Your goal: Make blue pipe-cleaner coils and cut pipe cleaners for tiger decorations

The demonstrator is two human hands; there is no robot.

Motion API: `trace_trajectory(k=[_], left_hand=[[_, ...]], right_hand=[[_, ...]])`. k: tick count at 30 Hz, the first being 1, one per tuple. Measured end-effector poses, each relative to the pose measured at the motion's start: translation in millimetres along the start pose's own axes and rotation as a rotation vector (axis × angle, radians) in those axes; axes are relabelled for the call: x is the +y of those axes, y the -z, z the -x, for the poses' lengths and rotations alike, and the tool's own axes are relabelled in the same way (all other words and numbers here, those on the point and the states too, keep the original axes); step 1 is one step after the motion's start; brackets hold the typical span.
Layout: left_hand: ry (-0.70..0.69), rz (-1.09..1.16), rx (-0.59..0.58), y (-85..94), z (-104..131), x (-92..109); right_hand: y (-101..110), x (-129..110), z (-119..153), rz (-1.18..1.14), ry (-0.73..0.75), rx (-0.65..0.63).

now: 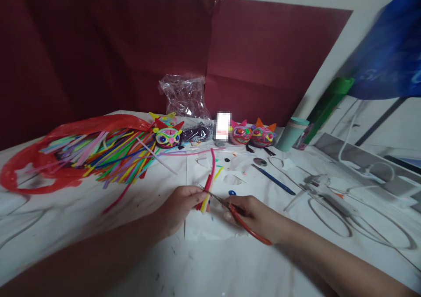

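Between the fingers of my left hand [186,203] is a small bundle of pipe cleaners [212,165], pink, red and yellow. The longest pink one stands up above the rest, and the lower ends stick out under my fingers. My right hand [248,211] grips orange-handled scissors [246,228], the blades reaching across the bundle close to my left fingertips. Whether the blades are apart or closed on the strands is too small to tell. Beneath both hands lies a white sheet of paper [197,229] with colored scraps.
At the left, many pipe cleaners [115,154] spill from a red plastic bag [98,122]. Colorful eared animal heads [167,136] line the back, beside a clear plastic bag [184,96]. Toward the right are a blue pen [274,180], a glue gun [335,200] with its cord, and a green cup [291,135].
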State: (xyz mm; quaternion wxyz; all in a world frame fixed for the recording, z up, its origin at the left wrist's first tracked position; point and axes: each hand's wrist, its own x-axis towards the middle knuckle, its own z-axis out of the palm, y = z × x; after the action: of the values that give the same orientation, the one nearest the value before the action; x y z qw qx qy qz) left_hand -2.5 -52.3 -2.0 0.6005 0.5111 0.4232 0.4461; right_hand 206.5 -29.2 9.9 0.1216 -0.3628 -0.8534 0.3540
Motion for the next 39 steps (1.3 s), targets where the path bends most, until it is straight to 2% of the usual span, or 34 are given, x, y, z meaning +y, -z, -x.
trace_trajectory(k=[12, 18, 21, 24, 27, 31, 35, 39], left_hand=[[0.108, 0.057, -0.013, 3.1, -3.3, -3.0], [0.074, 0.037, -0.010, 3.0, -3.1, -5.4], [0.064, 0.184, 0.085, 2.5, -3.0, -0.9], [0.100, 0.345, 0.136, 0.7, -2.4, 3.0], [0.131, 0.405, 0.091, -6.3, 0.8, 3.9], [0.117, 0.421, -0.010, -20.9, 7.4, 2.6], [0.137, 0.404, -0.031, -29.2, 10.4, -0.2], [0.147, 0.384, -0.020, -29.3, 9.5, -3.7]], right_hand=[[-4.6, -0.7, 1.8, 0.099, 0.008, 0.029], [3.0, -6.9, 2.1, 0.191, 0.004, 0.074], [6.7, -5.8, 3.0, 0.227, -0.028, 0.149], [-0.9, -2.3, 1.5, 0.203, -0.009, 0.308], [-17.7, -0.5, -1.8, 0.168, 0.108, 0.426], [-34.6, -2.6, -5.5, 0.195, 0.208, 0.505], [-37.9, -4.6, -7.5, 0.228, 0.237, 0.539], [-38.1, -3.5, -9.1, 0.267, 0.239, 0.534]])
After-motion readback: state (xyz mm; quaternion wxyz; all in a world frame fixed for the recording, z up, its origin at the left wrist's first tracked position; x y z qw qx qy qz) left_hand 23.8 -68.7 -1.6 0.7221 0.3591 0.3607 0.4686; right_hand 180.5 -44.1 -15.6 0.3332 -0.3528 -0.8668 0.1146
